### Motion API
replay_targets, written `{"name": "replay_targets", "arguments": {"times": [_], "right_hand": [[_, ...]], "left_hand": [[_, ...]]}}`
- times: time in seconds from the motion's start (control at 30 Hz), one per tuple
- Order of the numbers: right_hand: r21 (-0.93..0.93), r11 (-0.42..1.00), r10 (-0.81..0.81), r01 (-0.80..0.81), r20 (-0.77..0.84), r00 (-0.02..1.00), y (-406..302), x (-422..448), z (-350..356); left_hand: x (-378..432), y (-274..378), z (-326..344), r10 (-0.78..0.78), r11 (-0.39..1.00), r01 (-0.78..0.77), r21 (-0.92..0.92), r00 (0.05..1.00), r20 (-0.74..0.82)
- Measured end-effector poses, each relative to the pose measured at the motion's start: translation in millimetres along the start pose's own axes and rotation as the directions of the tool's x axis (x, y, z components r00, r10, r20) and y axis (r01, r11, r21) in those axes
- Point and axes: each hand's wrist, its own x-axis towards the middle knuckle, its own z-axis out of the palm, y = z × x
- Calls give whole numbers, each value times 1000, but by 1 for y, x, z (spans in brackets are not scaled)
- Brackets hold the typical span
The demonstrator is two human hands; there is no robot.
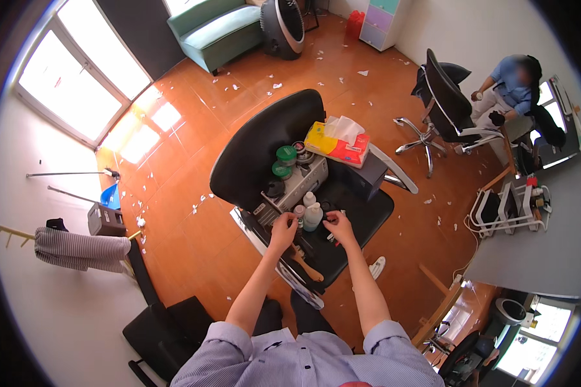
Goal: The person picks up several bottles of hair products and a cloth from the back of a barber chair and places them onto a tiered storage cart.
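Observation:
On the black salon chair (266, 130) before me, my left hand (284, 231) is beside a small pink-capped bottle (299, 211); whether it grips anything is unclear. My right hand (340, 226), fingers bent, is just right of a white pump bottle (313, 216), near small dark items; what it touches is hidden. Behind stand a grey case (298, 184), green-lidded jars (286, 155) and a tissue pack (339, 142) on a dark box (363, 176). A wooden-handled brush (310, 268) lies at the seat's near left edge.
White scraps (277, 86) litter the tiled floor. A person (511, 92) sits at the right behind another salon chair (448, 101). A grey counter (527, 261) with a white rack (508, 213) stands right, a black chair (174, 334) lower left, and a green sofa (218, 34) at the back.

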Motion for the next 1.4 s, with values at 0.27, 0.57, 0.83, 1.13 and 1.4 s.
{"name": "replay_targets", "arguments": {"times": [0.27, 0.57, 0.83, 1.13, 1.4], "right_hand": [[-238, 954, -170, 184, 78, 982, 21, 51, 27], [-343, 927, -111, 149, 127, 986, 23, 52, 29], [-305, 899, -307, 314, 72, 949, -10, 22, 2], [231, 948, -230, 219, 24, 973, -93, -17, -65], [498, 854, -152, 151, -40, 988, -191, -80, -121]], "left_hand": [[31, -5, 13, 112, 837, -116, 535, 993, 40], [36, -11, 17, 102, 802, -117, 586, 993, 60], [25, 10, -1, 99, 804, -147, 577, 989, 114], [14, 80, -20, 211, 896, -294, 334, 941, 264], [-9, 150, -14, 110, 814, 430, -391, 547, 830]]}}
